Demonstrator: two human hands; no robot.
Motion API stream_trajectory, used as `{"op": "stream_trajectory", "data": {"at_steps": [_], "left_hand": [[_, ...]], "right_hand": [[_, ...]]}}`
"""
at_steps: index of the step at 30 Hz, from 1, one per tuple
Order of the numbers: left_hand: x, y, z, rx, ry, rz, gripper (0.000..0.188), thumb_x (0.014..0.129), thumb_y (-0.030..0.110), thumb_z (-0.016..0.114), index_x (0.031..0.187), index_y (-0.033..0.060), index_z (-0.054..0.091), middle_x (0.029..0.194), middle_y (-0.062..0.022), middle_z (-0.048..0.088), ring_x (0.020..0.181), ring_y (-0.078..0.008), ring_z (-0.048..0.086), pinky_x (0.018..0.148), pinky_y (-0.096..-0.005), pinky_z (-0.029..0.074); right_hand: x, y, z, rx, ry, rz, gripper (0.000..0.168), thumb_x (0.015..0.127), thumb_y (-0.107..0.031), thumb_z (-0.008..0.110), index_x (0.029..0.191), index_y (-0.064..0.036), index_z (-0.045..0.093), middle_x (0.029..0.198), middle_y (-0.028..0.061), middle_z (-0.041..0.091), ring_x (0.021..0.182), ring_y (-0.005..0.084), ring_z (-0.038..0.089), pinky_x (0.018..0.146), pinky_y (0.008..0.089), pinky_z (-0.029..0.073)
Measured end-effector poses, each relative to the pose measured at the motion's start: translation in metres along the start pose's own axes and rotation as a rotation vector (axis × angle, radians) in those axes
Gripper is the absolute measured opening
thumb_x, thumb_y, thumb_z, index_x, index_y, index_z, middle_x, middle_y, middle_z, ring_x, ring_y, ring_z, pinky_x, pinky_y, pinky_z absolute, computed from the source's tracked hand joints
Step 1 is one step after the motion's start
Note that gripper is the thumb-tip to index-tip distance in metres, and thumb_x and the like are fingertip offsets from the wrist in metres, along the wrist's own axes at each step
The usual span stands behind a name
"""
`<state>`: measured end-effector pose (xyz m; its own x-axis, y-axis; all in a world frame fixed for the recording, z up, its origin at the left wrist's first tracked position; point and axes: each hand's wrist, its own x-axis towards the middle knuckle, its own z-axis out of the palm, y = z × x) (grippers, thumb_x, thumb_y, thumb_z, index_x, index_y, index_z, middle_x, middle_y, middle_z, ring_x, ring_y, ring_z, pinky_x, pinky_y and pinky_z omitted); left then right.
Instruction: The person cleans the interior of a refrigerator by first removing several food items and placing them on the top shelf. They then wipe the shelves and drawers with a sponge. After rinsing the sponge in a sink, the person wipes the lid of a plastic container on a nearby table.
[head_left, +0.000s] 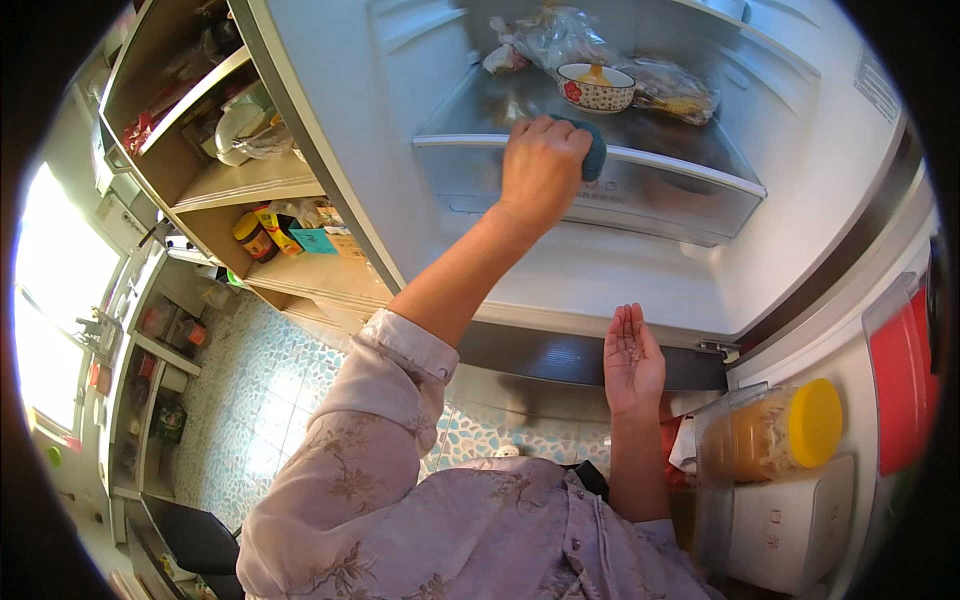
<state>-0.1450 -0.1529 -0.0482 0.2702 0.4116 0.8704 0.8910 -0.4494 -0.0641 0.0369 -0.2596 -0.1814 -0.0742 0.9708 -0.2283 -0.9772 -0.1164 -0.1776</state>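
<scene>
My left hand (544, 165) grips a teal scrubbing pad or cloth (592, 154) at the front edge of the glass refrigerator shelf (675, 166). Just behind the pad, a floral-patterned bowl (596, 94) with something yellow inside stands on this shelf. My right hand (634, 364) is held palm up, lower down in front of the refrigerator's sill. Its fingers are extended, and small pale bits seem to lie on the palm; what they are is too small to tell. Below the shelf edge is a clear drawer front (660, 206), partly hidden by my left hand.
Plastic bags of food (559, 37) and another wrapped bundle (671, 86) sit deeper on the shelf. The open door at right carries a yellow-lidded jar (814, 424) and a white box (787, 517). Wooden shelving (247, 187) with jars and packets stands left, above a tiled floor (277, 405).
</scene>
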Motion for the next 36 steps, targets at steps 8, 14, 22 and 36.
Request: {"op": "stream_trajectory", "data": {"at_steps": [8, 14, 22, 36], "left_hand": [[-0.029, -0.051, -0.043, 0.243, -0.003, -0.197, 0.01, 0.059, 0.011, 0.059, 0.069, 0.0083, 0.057, 0.069, -0.0088, 0.056, 0.071, -0.0261, 0.053, 0.063, -0.0382, 0.038], [0.017, 0.049, 0.032, -0.049, 0.155, 0.035, 0.003, 0.058, 0.01, 0.055, 0.06, 0.0095, 0.052, 0.06, -0.0076, 0.051, 0.063, -0.0229, 0.052, 0.055, -0.0357, 0.037], [-0.065, 0.066, 0.016, -0.616, -0.392, -0.281, 0.035, 0.064, 0.008, 0.06, 0.099, 0.0097, 0.056, 0.087, -0.0171, 0.058, 0.078, -0.0355, 0.054, 0.069, -0.0402, 0.043], [-0.114, 0.015, 0.028, 0.03, -0.564, -0.372, 0.022, 0.072, 0.023, 0.051, 0.077, 0.0014, 0.052, 0.08, -0.0161, 0.057, 0.077, -0.0294, 0.054, 0.068, -0.037, 0.045]], "right_hand": [[-0.002, -0.006, 0.001, -0.025, 0.05, -0.032, 0.027, 0.084, -0.005, 0.042, 0.106, 0.009, 0.043, 0.1, 0.0123, 0.047, 0.096, 0.0199, 0.048, 0.086, 0.0285, 0.043], [0.003, 0.008, 0.0, -0.036, -0.027, 0.019, 0.026, 0.084, -0.006, 0.042, 0.105, 0.008, 0.044, 0.101, 0.0121, 0.047, 0.096, 0.0205, 0.048, 0.087, 0.0287, 0.042], [0.012, 0.02, -0.007, 0.027, -0.076, 0.104, 0.025, 0.082, -0.004, 0.044, 0.103, 0.009, 0.046, 0.1, 0.013, 0.049, 0.095, 0.0207, 0.048, 0.086, 0.0289, 0.042], [-0.018, -0.014, -0.02, 0.014, 0.081, -0.044, 0.026, 0.084, -0.005, 0.041, 0.105, 0.009, 0.042, 0.099, 0.0137, 0.045, 0.095, 0.0205, 0.047, 0.086, 0.0296, 0.043]]}}
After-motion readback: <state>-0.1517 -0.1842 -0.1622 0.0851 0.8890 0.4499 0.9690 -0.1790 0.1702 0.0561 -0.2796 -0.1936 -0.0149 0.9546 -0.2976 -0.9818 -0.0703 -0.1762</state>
